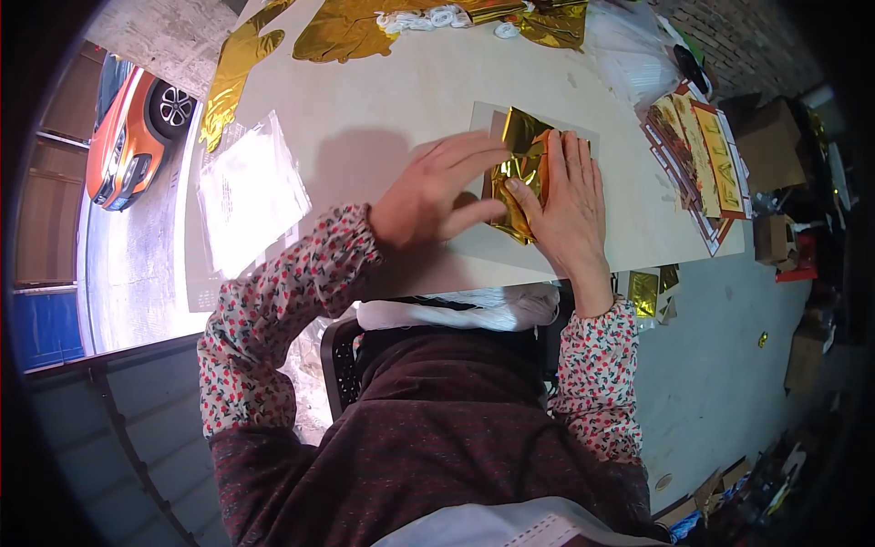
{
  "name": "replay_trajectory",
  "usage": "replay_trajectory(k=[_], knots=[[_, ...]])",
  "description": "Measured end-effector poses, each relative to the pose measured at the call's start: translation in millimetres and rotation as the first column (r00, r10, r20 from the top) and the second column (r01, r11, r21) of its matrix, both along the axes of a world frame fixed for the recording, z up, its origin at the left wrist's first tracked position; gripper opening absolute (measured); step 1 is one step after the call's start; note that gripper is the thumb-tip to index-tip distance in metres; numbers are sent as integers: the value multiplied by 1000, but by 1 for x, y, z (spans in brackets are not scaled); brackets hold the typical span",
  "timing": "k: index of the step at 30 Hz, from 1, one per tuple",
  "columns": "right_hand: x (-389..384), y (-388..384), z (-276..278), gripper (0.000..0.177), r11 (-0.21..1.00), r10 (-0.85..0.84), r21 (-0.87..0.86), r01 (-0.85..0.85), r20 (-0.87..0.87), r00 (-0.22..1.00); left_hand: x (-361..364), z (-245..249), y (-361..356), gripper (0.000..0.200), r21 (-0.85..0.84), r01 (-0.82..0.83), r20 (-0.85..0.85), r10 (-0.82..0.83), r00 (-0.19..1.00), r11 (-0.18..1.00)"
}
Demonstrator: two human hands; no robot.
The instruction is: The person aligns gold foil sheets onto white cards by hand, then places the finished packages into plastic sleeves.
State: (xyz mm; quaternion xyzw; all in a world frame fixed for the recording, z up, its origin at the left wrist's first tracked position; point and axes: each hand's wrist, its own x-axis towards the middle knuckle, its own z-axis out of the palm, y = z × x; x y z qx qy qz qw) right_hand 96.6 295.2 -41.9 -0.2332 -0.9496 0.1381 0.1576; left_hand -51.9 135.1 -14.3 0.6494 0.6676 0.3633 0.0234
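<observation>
A crumpled gold foil sheet (519, 150) lies on a clear plastic sheet (483, 118) on the pale table (383, 100). My left hand (437, 187) lies flat with its fingers stretched right, the fingertips pressing on the foil's left edge. My right hand (570, 196) rests palm down on the foil's right side, thumb tucked against the folded gold edge. Both hands press the foil; part of it is hidden under them.
More gold foil pieces (337, 32) and white string (424, 18) lie at the table's far edge. A clear plastic bag (251, 187) sits at left. A stack of red-and-gold printed cards (702, 159) lies at right. Cardboard boxes (770, 137) stand on the floor beyond.
</observation>
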Motion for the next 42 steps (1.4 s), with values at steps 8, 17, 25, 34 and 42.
replay_trajectory(k=[8, 17, 25, 34, 42], knots=[[0, -1, 3, 86, 1000, 17, 19, -17, 24, 1000, -28, 1, 37, 119, -371, 35, -308, -158, 938, 928], [0, -3, 4, 86, 998, 29, 59, -31, 24, 999, -33, -9, 25, 120, -382, 25, -280, -141, 950, 924], [0, -2, 1, 85, 996, 29, 81, -32, 37, 999, -29, -9, 21, 104, -343, 15, -322, -133, 937, 939], [0, -1, 1, 85, 999, 28, 38, -29, 29, 999, -24, -6, -15, 41, -198, 53, -61, -66, 996, 979], [0, 0, -1, 84, 999, 19, 37, -20, 36, 999, -29, -4, -25, 47, -278, 144, -287, -225, 931, 950]])
